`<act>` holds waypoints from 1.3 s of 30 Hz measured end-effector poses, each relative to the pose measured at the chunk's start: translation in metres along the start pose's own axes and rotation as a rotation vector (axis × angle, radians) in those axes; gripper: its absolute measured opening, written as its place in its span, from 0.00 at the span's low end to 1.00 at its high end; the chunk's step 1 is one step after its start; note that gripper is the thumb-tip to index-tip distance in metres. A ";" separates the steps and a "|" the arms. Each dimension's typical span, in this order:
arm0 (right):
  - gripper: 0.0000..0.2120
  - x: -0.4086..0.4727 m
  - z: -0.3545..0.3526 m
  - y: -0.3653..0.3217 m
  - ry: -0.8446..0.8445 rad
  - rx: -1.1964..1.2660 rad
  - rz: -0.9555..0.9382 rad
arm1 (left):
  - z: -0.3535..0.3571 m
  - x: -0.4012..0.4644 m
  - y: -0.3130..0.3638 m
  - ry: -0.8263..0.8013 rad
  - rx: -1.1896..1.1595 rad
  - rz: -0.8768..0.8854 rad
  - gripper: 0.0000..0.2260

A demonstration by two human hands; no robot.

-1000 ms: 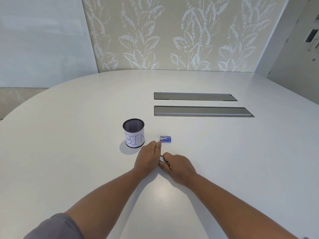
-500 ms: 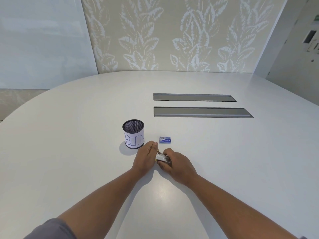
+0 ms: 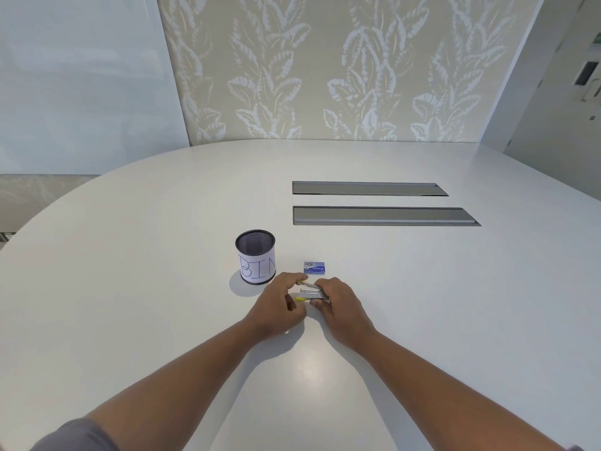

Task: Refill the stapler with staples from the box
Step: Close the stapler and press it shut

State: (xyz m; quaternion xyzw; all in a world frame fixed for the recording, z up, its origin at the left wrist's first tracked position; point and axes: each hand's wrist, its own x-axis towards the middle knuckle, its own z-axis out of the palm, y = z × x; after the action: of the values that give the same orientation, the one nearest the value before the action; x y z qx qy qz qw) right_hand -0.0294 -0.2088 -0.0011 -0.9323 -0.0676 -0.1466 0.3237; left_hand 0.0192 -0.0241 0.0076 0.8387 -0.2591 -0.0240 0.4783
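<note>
Since half a second ago your two hands have drawn slightly apart and the stapler (image 3: 311, 292) between them now shows more: a grey metal channel and yellow parts at its left end, where before only a sliver of metal peeked out. Nothing else on the table has shifted.

Your right hand (image 3: 338, 304) is wrapped over the right end of the stapler, fingers curled down on its far side and thumb beneath, so that end is hidden. Your left hand (image 3: 278, 304) sits at the stapler's 9 o'clock, fingers bent in a narrow pinch toward the yellow end; you cannot tell from this view whether the fingertips actually grip the yellow part or only touch it. The stapler lies low over the white table (image 3: 455, 304), its long axis running roughly 9 to 3 o'clock. Whether it rests on the surface or is lifted just off it is not clear.

The staple box (image 3: 314, 267), small and blue with a pale picture on its left side, lies flat at 12 o'clock from the stapler, near it but apart from both hands. It looks closed.

At 10 o'clock from the stapler stands a black mesh cup (image 3: 255, 261), upright, wrapped with a white paper label reading "BIN". Farther off, at 1 o'clock, two long grey cable slots (image 3: 383, 216) are set into the tabletop, one behind the other.
</note>
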 end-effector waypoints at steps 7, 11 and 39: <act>0.16 -0.003 -0.006 -0.004 0.043 0.054 -0.016 | -0.008 0.001 0.001 -0.037 0.108 0.003 0.21; 0.16 -0.006 -0.009 -0.005 0.048 0.084 -0.002 | -0.010 0.001 0.003 -0.049 0.151 -0.021 0.21; 0.10 0.000 -0.028 -0.002 -0.047 -0.013 -0.006 | -0.031 0.008 0.016 -0.189 0.373 -0.020 0.22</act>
State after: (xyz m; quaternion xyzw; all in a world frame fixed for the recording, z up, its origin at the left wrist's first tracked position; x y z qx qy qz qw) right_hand -0.0362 -0.2248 0.0209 -0.9374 -0.0772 -0.1260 0.3155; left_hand 0.0285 -0.0104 0.0394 0.9094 -0.2942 -0.0590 0.2881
